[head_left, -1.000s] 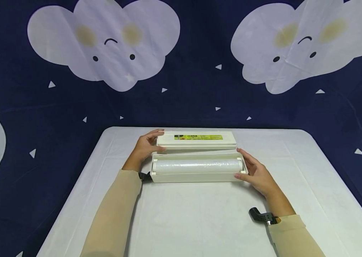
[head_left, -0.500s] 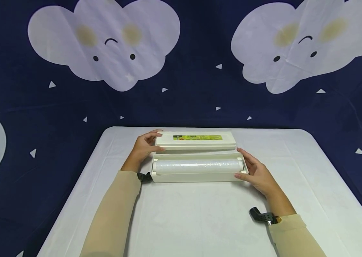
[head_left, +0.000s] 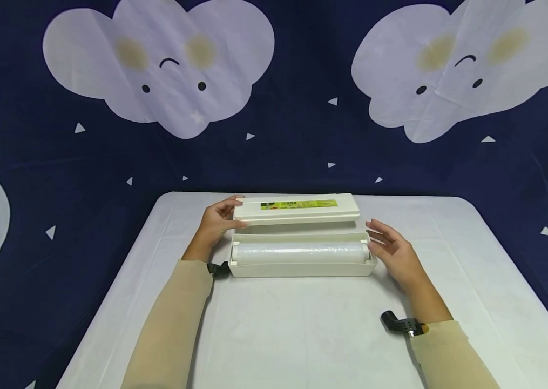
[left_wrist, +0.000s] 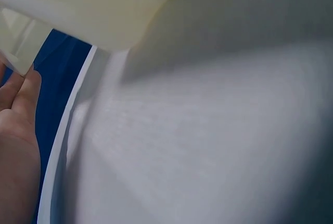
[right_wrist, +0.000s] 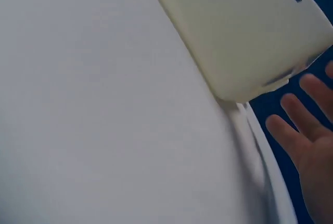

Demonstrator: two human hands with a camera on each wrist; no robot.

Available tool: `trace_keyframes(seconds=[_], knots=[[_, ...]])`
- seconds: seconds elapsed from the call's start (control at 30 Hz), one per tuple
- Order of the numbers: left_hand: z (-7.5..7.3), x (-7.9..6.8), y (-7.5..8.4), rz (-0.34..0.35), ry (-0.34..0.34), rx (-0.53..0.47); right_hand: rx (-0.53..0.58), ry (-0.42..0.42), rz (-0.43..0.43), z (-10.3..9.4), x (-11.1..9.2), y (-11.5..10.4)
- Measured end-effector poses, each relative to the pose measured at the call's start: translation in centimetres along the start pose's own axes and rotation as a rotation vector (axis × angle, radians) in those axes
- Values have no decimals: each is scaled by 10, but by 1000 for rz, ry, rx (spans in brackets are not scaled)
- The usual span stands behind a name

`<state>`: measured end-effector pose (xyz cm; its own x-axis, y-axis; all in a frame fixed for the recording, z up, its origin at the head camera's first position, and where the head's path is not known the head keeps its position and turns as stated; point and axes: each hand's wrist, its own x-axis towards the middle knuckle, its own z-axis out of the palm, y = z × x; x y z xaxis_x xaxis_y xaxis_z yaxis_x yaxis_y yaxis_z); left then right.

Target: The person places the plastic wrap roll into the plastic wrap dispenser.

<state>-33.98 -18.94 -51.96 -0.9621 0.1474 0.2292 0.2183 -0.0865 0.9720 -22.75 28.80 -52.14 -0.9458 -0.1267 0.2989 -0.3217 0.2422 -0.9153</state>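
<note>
A white box (head_left: 303, 269) lies lengthwise across the table, its top off. Inside it rests a roll of cling film (head_left: 300, 252). Behind the box, a white lid (head_left: 303, 219) with a green and yellow label (head_left: 299, 205) is tilted, its right end higher than its left. My left hand (head_left: 215, 222) grips the lid's left end, thumb in front and fingers behind. In the left wrist view part of that hand (left_wrist: 21, 114) shows at the left edge. My right hand (head_left: 397, 256) is by the box's right end, its fingers spread in the right wrist view, holding nothing.
A white cloth covers the table (head_left: 293, 335). Just behind its far edge hangs a dark blue curtain (head_left: 293, 156) printed with clouds and small triangles. A black wrist camera (head_left: 400, 324) sits on the right wrist, another (head_left: 218, 269) by the box's left end.
The lid's right end has risen, tilting the lid. My right hand has let go of the box's right end and moved slightly up and to the right.
</note>
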Motion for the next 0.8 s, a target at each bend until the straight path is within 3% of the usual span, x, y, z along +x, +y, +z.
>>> trace_keyframes(seconds=[0.17,0.53,0.8], knots=[[-2,-2,1,-1,13,5,-48,5,-3,-11,24,-4],[-4,0,2,39,3,-29,-222,-179,116,-21,80,-12],[-1,1,6,45,7,-43,-183,-235,224,-17,101,-8]])
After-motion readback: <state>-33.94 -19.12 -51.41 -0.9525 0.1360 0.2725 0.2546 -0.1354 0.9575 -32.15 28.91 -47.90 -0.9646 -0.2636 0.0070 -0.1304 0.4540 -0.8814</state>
